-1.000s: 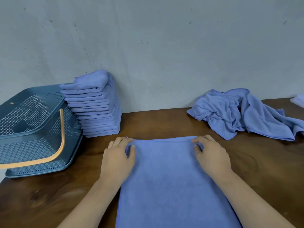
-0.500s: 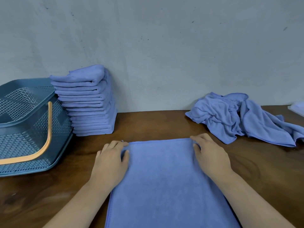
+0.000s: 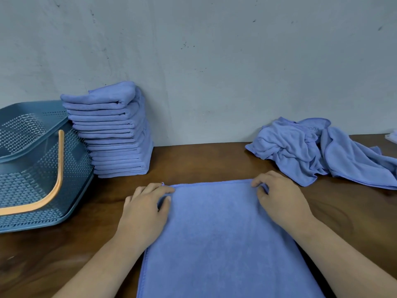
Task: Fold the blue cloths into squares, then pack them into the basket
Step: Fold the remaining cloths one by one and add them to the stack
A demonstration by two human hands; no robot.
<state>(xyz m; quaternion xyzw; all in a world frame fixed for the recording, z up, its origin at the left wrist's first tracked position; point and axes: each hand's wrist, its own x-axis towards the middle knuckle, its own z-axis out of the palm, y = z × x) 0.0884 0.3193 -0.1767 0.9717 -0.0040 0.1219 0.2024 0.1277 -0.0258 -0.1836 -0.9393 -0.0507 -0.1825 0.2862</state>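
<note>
A blue cloth [image 3: 217,233] lies flat on the brown table in front of me, running off the bottom of the view. My left hand [image 3: 146,208] pinches its far left corner between thumb and fingers. My right hand [image 3: 279,201] pinches its far right corner the same way. A tall stack of folded blue cloths [image 3: 113,134] stands against the wall at the back left. Beside it, at the far left, sits a teal perforated basket [image 3: 32,190] with an orange handle, and nothing shows inside it. A heap of crumpled blue cloths [image 3: 318,151] lies at the back right.
A grey wall [image 3: 214,61] closes off the back of the table [image 3: 204,162]. A pale object [image 3: 392,136] shows partly at the right edge. Bare wood lies between the stack and the heap.
Both hands stayed at the cloth's far corners, and their fingers curled more tightly onto them. The view shifted a little, so the basket and stack changed place in the frame.
</note>
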